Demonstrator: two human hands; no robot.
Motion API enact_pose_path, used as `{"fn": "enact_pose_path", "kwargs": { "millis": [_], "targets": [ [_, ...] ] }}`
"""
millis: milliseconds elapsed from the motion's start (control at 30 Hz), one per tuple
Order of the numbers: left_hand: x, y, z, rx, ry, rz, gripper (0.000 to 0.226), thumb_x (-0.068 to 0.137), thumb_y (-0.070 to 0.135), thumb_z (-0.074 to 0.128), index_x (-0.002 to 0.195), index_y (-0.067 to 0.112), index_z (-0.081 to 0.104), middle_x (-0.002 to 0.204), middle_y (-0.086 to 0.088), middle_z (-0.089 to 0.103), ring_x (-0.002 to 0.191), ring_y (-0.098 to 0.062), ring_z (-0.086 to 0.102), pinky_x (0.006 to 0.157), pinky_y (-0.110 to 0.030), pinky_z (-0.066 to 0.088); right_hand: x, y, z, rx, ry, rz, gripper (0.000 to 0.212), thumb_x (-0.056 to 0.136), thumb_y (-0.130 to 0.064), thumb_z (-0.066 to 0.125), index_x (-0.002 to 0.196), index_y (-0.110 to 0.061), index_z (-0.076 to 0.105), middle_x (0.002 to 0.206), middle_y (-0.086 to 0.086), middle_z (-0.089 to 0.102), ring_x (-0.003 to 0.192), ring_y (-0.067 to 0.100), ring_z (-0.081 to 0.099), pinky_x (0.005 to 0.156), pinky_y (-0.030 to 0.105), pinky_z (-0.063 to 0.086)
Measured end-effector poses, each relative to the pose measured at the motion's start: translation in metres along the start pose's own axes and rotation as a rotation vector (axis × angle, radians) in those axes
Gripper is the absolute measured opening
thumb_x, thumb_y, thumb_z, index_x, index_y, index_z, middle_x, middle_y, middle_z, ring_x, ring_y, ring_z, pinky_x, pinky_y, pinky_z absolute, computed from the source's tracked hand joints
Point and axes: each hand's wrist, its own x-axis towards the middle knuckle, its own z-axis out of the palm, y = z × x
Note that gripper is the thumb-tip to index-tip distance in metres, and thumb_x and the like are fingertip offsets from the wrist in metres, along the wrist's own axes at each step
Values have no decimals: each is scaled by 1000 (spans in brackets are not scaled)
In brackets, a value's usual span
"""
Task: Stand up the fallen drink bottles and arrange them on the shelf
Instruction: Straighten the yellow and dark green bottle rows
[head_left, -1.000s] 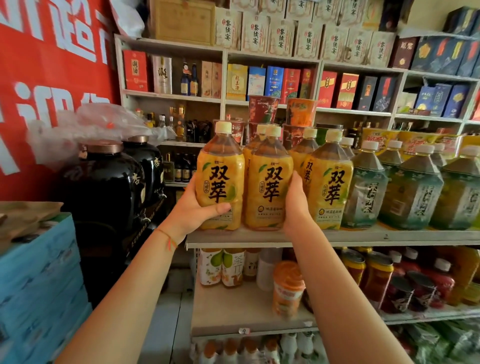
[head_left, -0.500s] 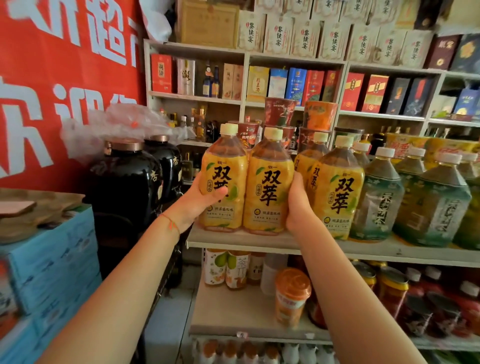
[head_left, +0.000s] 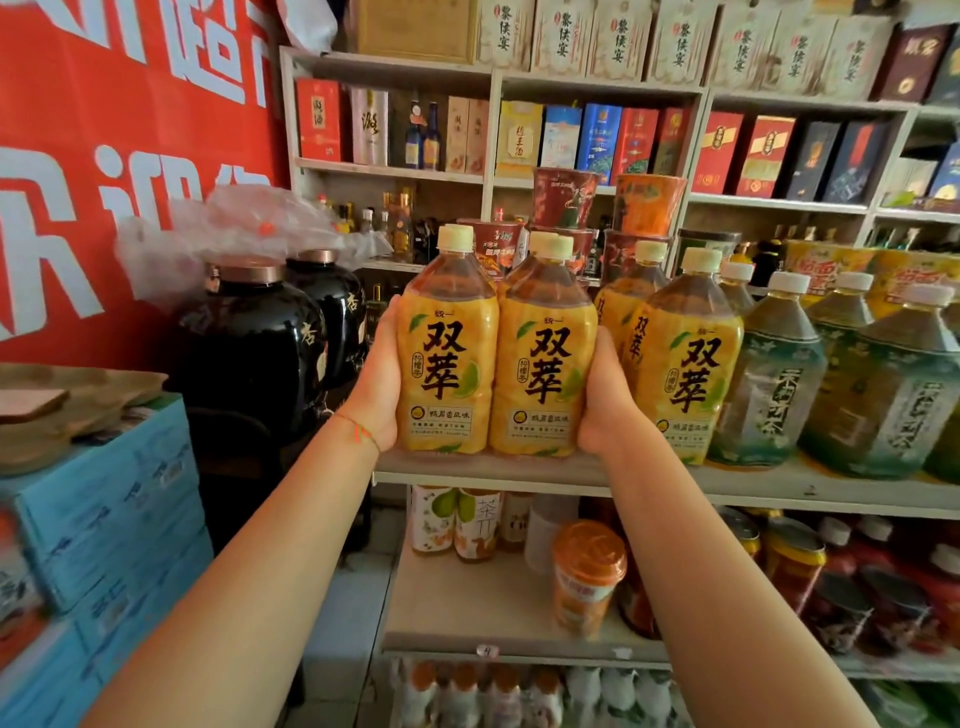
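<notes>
Two yellow bottles stand upright, touching side by side, at the left end of the shelf (head_left: 779, 486). We name them the left bottle (head_left: 447, 358) and the right bottle (head_left: 543, 364); both show cream caps and labels facing us. Our left hand (head_left: 376, 382) lies against the outer left side of the left bottle, palm on the label, fingers reaching behind it out of sight. Our right hand (head_left: 602, 400) lies against the outer right side of the right bottle, its fingers also hidden behind. The pair sits squeezed between the two palms; with the fingers hidden, we cannot tell whether either hand curls round its bottle or merely presses flat.

Just right of our right hand stands a third yellow bottle (head_left: 685, 364), upright, with more yellow ones behind it. Further right, green bottles (head_left: 769, 384) line the same shelf. Behind the pair rise stacked cup noodles (head_left: 566, 197). Left of the shelf stand black jars (head_left: 254, 343) before a red banner (head_left: 104, 130), and blue cartons (head_left: 104, 509) sit nearer to us. An orange cup (head_left: 589, 577) stands on the shelf below.
</notes>
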Motion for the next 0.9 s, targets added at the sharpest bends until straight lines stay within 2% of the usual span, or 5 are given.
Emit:
{"fn": "enact_pose_path", "kwargs": {
  "millis": [333, 533, 700, 800, 900],
  "targets": [
    [-16, 6, 6, 9, -5, -24, 67, 97, 72, 30, 107, 23, 75, 110, -8, 76, 97, -26, 74, 80, -42, 58, -24, -3, -2, -3, -6, -12, 59, 94, -66, 37, 110, -24, 75, 102, 8, 78, 106, 31, 68, 99, 54, 50],
    [-27, 9, 16, 2, 28, 18, 73, 102, 63, 28, 64, 31, 81, 80, 2, 78, 71, -14, 75, 63, -32, 59, -27, -2, 4, 8, 76, -46, 51, 94, -60, 41, 108, -24, 76, 100, 5, 78, 104, 30, 69, 101, 55, 49],
    [-33, 17, 7, 16, 94, 68, 65, 102, 62, 30, 89, 23, 80, 97, -6, 78, 85, -20, 76, 76, -39, 58, -46, 0, 10, 1, 137, -94, 40, 101, -47, 37, 98, -26, 71, 90, 1, 75, 94, 23, 67, 78, 39, 53],
    [-35, 13, 22, 179, 246, 342, 55, 95, 61, 48, 122, 18, 68, 123, -1, 69, 116, -18, 65, 101, -38, 50, -60, 9, 8, -176, 242, -453, 35, 104, -33, 36, 102, -21, 70, 98, -2, 72, 97, 17, 65, 78, 34, 51],
    [-56, 5, 66, 656, 392, 1107, 40, 94, 24, 51, 126, 2, 62, 128, -9, 59, 125, -21, 53, 110, -37, 40, -70, 11, -16, -337, 377, -938, 29, 101, -14, 44, 117, -15, 67, 110, -6, 65, 102, 2, 59, 87, 18, 47]
  ]
}}
